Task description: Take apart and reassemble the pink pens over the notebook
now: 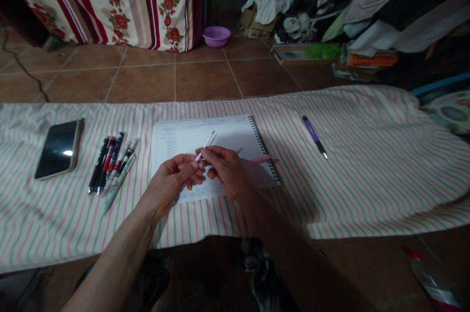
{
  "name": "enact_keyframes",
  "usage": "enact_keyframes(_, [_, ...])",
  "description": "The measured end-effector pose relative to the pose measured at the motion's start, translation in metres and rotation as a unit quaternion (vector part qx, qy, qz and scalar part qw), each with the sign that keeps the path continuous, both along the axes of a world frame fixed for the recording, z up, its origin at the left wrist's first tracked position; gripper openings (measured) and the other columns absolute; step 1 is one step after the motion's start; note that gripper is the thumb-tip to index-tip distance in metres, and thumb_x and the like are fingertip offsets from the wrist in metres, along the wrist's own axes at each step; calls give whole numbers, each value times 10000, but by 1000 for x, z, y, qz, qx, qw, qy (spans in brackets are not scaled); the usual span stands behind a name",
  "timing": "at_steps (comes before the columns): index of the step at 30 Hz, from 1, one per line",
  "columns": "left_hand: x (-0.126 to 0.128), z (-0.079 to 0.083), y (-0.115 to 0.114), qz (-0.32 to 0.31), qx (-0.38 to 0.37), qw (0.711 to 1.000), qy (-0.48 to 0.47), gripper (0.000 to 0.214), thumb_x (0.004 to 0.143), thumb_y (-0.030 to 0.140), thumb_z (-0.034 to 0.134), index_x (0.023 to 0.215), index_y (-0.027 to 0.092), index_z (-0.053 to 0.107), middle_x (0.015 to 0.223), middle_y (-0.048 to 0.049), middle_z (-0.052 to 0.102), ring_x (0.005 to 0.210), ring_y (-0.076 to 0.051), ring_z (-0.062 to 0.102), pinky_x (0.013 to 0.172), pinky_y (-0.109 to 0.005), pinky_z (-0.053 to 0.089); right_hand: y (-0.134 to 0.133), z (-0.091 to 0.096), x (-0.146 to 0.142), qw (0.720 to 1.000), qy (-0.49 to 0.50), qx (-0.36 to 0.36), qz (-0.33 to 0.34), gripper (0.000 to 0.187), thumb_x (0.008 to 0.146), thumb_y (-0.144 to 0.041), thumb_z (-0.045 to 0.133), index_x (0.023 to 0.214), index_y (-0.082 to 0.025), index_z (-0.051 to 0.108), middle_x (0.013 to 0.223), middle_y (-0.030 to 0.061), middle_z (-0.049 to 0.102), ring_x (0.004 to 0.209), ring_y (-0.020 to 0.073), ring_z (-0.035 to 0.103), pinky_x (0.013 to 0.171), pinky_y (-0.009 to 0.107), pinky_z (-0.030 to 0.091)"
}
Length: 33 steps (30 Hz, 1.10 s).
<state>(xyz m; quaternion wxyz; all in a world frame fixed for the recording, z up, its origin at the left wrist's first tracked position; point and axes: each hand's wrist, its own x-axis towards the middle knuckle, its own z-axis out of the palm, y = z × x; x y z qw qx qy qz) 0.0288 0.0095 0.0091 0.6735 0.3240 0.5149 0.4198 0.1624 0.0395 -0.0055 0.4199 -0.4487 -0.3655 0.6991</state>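
Note:
Over the spiral notebook (235,131), both my hands meet on one slim pen (207,143). Its clear, narrow front part points up and away, ending in a dark tip, and a pink section shows between my fingers. My left hand (179,169) is closed around the lower part, which is mostly hidden. The fingertips of my right hand (226,165) pinch it just above. A pink pen-like piece (259,159) lies across the notebook's spiral edge, to the right of my right hand. The page carries printed or written lines along its left and lower edges.
Several pens (113,162) lie side by side left of the notebook, beyond them a phone (58,149). A purple pen (315,136) rests at right on the striped cloth (367,165). On the tiled floor are a purple basin (216,36), a cardboard box (257,24) and piled clothes.

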Motion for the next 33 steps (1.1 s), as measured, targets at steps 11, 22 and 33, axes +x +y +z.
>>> enact_keyframes(11, [-1,2,-1,-6,-1,1000,-4,214,721,272,691,857,122,620,728,-43,671,560,-90,568,464,-190,318,0,0,-1,1000,1,4,8,177,697,-313,653,746,-144,674,593,-17,581,523,60,520,391,153,318])
enact_keyframes(22, [-2,4,-1,-17,6,1000,-10,187,740,262,669,837,111,617,688,-36,630,529,-73,510,440,-183,253,1,-2,0,999,36,9,-4,181,691,-339,676,732,-163,676,605,-20,587,520,56,513,399,157,322])
enact_keyframes(33, [-3,4,0,-18,2,998,-61,136,759,157,616,849,90,691,767,-78,676,605,-99,550,516,-209,344,2,-3,1,999,36,6,-17,196,698,-360,671,745,-169,678,606,-19,591,523,58,522,405,157,335])
